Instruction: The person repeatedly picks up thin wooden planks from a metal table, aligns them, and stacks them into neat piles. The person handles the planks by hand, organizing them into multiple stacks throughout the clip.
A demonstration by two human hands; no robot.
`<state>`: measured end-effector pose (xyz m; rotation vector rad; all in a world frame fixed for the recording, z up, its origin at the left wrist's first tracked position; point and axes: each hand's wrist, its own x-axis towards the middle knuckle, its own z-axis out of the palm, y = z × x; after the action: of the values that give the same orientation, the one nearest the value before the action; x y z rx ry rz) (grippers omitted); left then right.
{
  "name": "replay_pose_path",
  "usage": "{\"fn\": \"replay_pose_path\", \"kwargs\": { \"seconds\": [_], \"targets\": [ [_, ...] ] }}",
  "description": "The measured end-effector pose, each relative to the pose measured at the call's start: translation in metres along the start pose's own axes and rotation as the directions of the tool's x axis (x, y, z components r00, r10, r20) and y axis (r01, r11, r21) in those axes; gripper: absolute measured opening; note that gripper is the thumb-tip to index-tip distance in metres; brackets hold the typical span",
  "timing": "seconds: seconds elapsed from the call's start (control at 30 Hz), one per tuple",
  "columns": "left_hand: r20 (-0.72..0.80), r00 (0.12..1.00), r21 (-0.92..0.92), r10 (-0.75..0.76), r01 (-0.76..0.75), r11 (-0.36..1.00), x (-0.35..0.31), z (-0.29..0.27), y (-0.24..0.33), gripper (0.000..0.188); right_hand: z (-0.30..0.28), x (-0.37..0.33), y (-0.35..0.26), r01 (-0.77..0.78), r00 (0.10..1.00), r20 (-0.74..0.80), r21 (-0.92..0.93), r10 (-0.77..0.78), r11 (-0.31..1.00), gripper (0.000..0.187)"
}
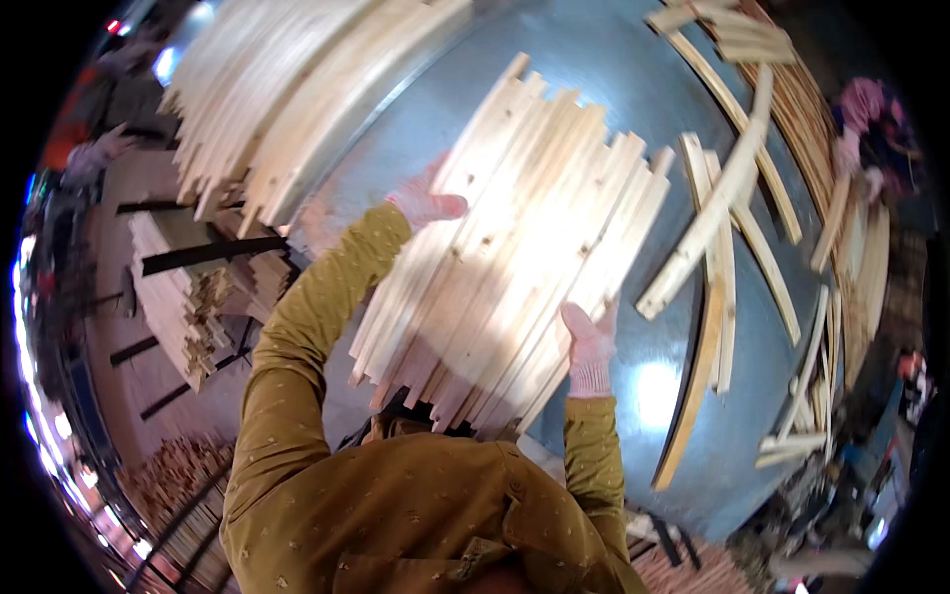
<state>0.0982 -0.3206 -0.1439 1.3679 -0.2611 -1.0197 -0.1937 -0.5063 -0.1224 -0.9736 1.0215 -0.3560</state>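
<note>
A wide layer of pale wooden strips [505, 228], laid side by side with uneven ends, lies before me on a grey metal tabletop [653, 396]. My left hand [427, 201], in a light knitted glove, grips its left edge with the thumb over the top. At the opposite edge, nearer my body, my gloved right hand [590, 342] clasps the outer strips, thumb also on top. The fingers of both hands are partly hidden by the edges. The near ends of the strips reach close to my chest.
At the far left rests a larger stack of strips [267, 89]. Loose, crossing strips [717, 213] lie to the right, with more wood [792, 109] along the right edge. Dark metal bars [213, 254] and stacked wood [173, 297] stand lower left. Another person [866, 129] is at far right.
</note>
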Motion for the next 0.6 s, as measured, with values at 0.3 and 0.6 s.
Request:
{"fn": "replay_pose_path", "kwargs": {
  "seconds": [0.3,0.6],
  "targets": [
    [-0.063,0.973,0.024,0.221,-0.220,0.975,-0.060,-0.030,0.148,0.126,0.094,-0.002,-0.050,0.174,0.934,0.278,0.197,-0.225,0.965,0.094],
    [-0.035,0.930,0.182,0.365,-0.353,0.918,-0.058,-0.246,0.310,0.102,0.356,-0.003,-0.105,0.156,0.818,0.471,0.369,-0.329,0.916,0.094]
  ]
}}
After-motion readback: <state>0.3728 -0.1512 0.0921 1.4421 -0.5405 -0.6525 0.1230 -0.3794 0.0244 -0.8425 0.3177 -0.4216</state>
